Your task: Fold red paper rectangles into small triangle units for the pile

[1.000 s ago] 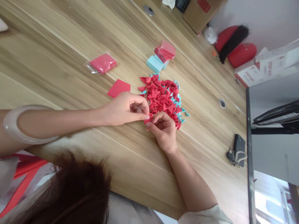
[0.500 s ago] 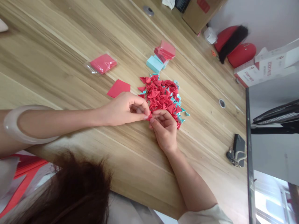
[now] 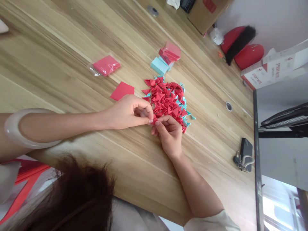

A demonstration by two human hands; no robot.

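A small folded piece of red paper (image 3: 154, 120) is pinched between the fingertips of both my hands, partly covered by them. My left hand (image 3: 127, 112), with a pale bangle (image 3: 14, 128) on its arm, comes from the left and grips one side of it. From the lower right, my right hand (image 3: 169, 133) grips the other side with thumb and fingers. Just beyond the hands lies a heap of folded red paper triangles (image 3: 166, 99), with light-blue folded pieces (image 3: 184, 102) mixed in. A flat stack of red paper (image 3: 123, 91) rests on the table beside my left hand.
Past the heap are light-blue paper packs (image 3: 159, 66) and red paper packs (image 3: 171, 52). A plastic-wrapped red pack (image 3: 106, 65) lies further left. Keys (image 3: 242, 163) with a black case (image 3: 246, 149) sit at right. A cardboard box (image 3: 207, 14) and white boxes (image 3: 271, 70) stand along the back.
My right hand's fingers have shifted slightly down and left around the red paper, curling under it more. My left hand has barely moved.
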